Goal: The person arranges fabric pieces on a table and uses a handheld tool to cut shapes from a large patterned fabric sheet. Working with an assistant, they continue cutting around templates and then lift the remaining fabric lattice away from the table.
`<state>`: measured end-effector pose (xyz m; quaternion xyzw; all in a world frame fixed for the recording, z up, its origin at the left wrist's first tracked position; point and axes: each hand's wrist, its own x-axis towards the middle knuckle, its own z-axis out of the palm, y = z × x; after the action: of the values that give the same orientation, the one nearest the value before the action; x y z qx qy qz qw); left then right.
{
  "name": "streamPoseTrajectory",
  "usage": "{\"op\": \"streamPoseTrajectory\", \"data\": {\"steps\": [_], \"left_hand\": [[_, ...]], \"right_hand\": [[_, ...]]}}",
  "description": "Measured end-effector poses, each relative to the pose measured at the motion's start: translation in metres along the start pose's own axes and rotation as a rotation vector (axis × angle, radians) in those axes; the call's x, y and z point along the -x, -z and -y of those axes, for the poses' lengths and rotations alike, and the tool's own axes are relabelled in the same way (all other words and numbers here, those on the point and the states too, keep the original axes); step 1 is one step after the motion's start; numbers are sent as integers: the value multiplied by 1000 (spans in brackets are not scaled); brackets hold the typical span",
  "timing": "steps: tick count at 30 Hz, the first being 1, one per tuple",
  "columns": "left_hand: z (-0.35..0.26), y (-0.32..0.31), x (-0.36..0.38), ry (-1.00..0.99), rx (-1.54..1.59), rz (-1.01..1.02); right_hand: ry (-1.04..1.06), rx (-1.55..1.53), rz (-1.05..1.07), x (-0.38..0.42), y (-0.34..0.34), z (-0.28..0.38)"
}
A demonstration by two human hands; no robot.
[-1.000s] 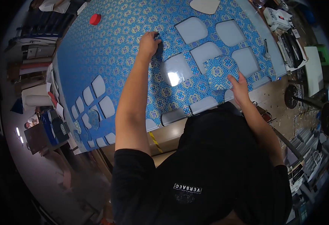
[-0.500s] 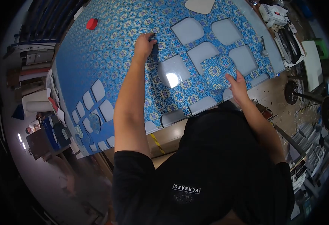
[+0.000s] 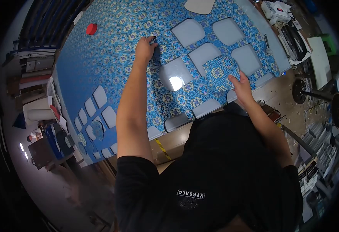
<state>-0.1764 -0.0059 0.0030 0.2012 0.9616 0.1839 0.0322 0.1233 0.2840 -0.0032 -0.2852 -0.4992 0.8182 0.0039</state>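
Blue patterned fabric [image 3: 115,58] covers the large table under both hands. My left hand [image 3: 143,49] is closed at the upper middle of the fabric, with a small dark thing at its fingertips that I cannot make out. Between thumb and fingers, my right hand [image 3: 242,86] holds the edge of a rounded piece of patterned fabric [image 3: 221,72]. That piece partly covers a grey rounded panel [image 3: 205,52]. Around it lie other grey panels, one with a bright light reflection [image 3: 176,83] on it, left of the held piece.
A red round object [image 3: 91,29] rests on the fabric at the upper left. More grey panels [image 3: 100,96] lie at the table's left end. A metal tool [image 3: 268,46] sits near the right edge. A tissue box [image 3: 276,11] stands beyond. Another person [image 3: 35,134] is far left.
The view has shifted slightly, so the table appears a little further left. Both hands keep nearly the same places over the fabric, and the right still holds the patterned piece.
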Motion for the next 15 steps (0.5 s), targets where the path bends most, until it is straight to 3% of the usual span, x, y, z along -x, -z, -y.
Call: {"op": "streamPoseTrajectory", "data": {"steps": [5, 8, 11, 13, 15], "left_hand": [[6, -6, -3, -43, -39, -35], [9, -4, -14, 2, 11, 47], [9, 0, -19, 12, -79, 111], [-4, 6, -15, -61, -311, 24], [-2, 13, -16, -41, -162, 77]], "right_hand": [[9, 19, 7, 1, 0, 0], [16, 61, 2, 3, -2, 3], [32, -17, 45, -3, 3, -5], [37, -11, 48, -6, 3, -9], [37, 8, 25, -4, 9, -8]]}}
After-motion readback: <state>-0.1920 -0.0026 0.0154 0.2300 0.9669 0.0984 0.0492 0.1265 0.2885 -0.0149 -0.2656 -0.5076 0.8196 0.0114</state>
